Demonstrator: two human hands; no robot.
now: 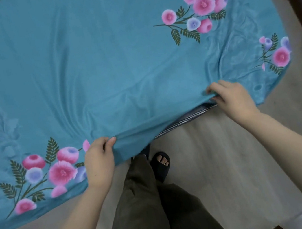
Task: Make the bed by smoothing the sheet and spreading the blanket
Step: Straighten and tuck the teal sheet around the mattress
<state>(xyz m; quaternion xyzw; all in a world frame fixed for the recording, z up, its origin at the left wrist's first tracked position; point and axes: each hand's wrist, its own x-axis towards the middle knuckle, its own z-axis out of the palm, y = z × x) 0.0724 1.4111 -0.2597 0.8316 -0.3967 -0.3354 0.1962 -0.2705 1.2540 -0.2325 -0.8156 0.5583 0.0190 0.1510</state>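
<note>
Left hand (99,159) pinches the near hem of the teal soft cloth printed with pink and lilac flowers (101,63), thumb on top, fingers curled under. Right hand (233,99) grips the same hem further along toward the cloth's right corner, fingers bunched into the fabric. The cloth lies spread over the bed. The hem between the hands is lifted, with a navy-and-white striped layer (183,120) showing just under it. Cannot tell if the teal cloth is the sheet or the blanket. Creases fan across the cloth from both grips. Its right corner is puckered and hangs over the pale wood-look floor (218,153). A dark trouser leg (148,201) and a dark open-toe slipper (160,166) stand just below the lifted hem.

Step in hand, as judged: tensioning and laying the near edge. To do it well:
- Pull both hands evenly toward the body and slightly apart so the fan creases flatten.
- Hold the grips level so the hem runs parallel to the striped layer.
- Lower the hem until the striped layer is fully covered.
- Let go and sweep flat palms outward from the cloth's middle.

Risk: a harder tug on one side likely skews the flower border or drags the cloth's far edge short.
</note>
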